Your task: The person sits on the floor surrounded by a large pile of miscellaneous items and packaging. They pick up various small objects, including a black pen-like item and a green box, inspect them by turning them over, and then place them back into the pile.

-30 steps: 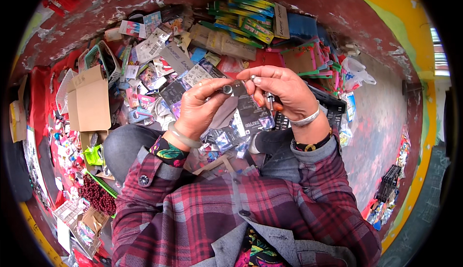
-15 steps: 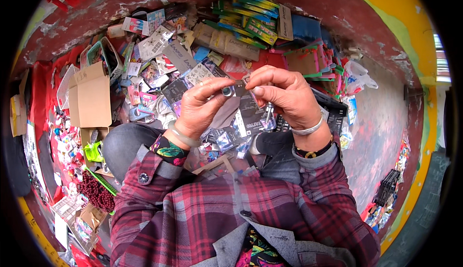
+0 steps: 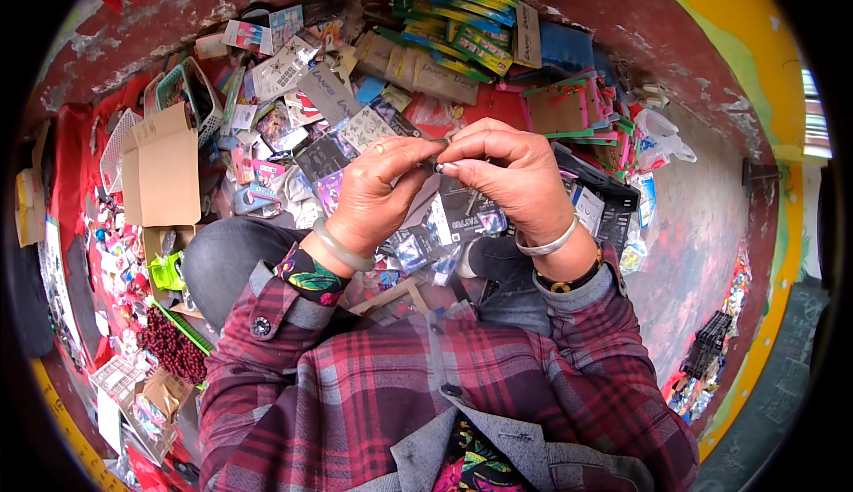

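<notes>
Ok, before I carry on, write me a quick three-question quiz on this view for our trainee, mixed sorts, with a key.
1. Choose one: where does the heap of dark red beads lie?
A) on the person's right
B) between the two hands
C) on the person's left

2. True or false: the two hands are spread wide apart.

3. Fill in: the person's right-arm bangle is ____ in colour.

Key:
1. C.
2. False: the left hand and right hand are close together, with a small piece at the fingertips.
3. Silver.
</notes>
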Action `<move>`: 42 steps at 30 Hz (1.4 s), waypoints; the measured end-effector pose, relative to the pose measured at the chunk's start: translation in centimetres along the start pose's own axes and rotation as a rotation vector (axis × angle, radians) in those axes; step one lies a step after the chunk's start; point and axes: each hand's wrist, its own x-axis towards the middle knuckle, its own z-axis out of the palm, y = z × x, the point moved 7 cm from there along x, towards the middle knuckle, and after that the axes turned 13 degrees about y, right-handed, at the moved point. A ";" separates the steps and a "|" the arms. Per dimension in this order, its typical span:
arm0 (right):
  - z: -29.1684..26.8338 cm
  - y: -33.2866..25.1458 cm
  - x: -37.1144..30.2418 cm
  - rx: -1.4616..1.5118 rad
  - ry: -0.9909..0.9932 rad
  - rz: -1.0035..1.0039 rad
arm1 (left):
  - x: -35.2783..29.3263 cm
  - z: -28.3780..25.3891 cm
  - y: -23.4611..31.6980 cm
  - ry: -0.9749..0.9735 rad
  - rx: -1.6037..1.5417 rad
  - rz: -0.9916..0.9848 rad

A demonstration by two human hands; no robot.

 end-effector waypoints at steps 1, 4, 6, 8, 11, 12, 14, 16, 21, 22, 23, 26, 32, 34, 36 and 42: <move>0.1 0.1 0.0 -0.010 -0.003 -0.008 | 0.0 0.0 0.0 0.001 0.003 -0.007; 0.2 0.0 -0.1 -0.007 0.030 -0.051 | -0.1 -0.1 -0.4 0.004 -0.016 -0.050; 0.4 -0.2 -0.2 -0.032 0.063 -0.087 | -0.3 -0.1 -0.8 0.014 -0.013 -0.072; 0.5 -0.2 -0.3 -0.061 0.078 -0.097 | -0.3 -0.1 -0.8 0.020 -0.012 -0.064; 0.6 0.4 -0.3 -0.064 0.086 -0.034 | -0.1 -0.1 -0.4 0.019 -0.002 -0.019; 0.6 0.7 -0.3 -0.029 0.096 0.013 | -0.1 -0.1 -0.3 0.017 0.011 -0.014; 0.3 1.5 -0.2 0.086 0.105 0.135 | 0.0 -0.1 -0.1 0.001 0.016 -0.017; -0.5 2.4 0.2 0.246 0.102 0.283 | 0.1 -0.3 -0.1 -0.027 0.004 -0.031; -1.4 3.9 0.8 0.572 0.082 0.545 | 0.3 -1.3 -0.3 0.046 -0.196 -0.066; -1.2 3.9 0.8 0.579 0.059 0.534 | 0.1 -1.3 -0.6 0.049 -0.208 -0.080; -1.1 3.8 0.7 0.586 0.036 0.524 | 0.1 -1.2 -0.7 0.051 -0.221 -0.094; -1.2 1.5 0.7 0.471 0.096 0.321 | -0.1 -1.0 -2.0 0.054 -0.220 -0.275; 0.0 -1.3 -0.3 0.165 0.107 -0.172 | -0.8 -0.2 -2.7 0.056 -0.117 -0.220; 0.2 -1.1 -0.5 0.053 0.090 -0.176 | -0.7 -0.2 -2.3 0.069 -0.051 -0.183; 0.4 -0.9 -0.6 -0.068 0.088 -0.227 | -0.6 -0.2 -2.3 0.059 -0.024 -0.201; -0.1 -1.8 -0.3 -0.193 0.076 -0.285 | -0.6 -0.2 -2.5 0.000 0.022 -0.181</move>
